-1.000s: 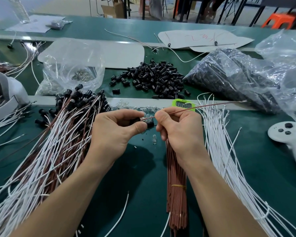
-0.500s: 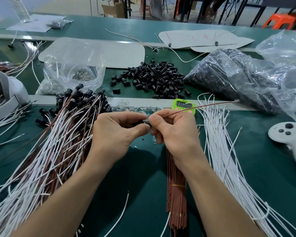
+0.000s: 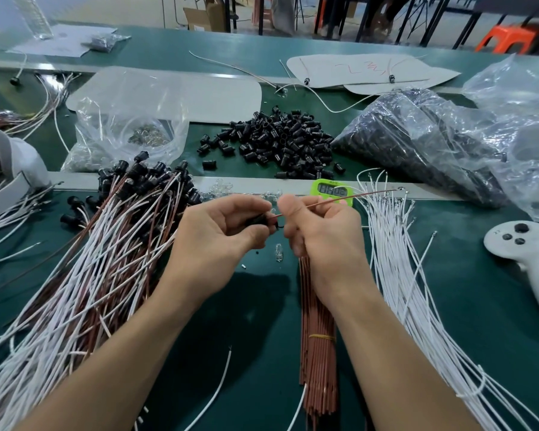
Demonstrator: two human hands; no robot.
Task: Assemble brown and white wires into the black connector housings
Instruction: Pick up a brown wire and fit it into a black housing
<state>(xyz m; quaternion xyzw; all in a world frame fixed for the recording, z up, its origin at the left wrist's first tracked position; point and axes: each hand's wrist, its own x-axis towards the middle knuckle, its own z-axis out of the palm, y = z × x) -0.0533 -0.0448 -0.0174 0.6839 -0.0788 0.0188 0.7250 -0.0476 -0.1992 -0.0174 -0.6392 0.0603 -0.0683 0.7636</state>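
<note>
The table has a dark green top. Above its near middle, the left hand grips a black housing. The right hand pinches one brown wire, and the wire's end meets the housing. A pile of housings lies farther away, white wires at the right. Far behind, an orange stool stands on a pale floor.
</note>
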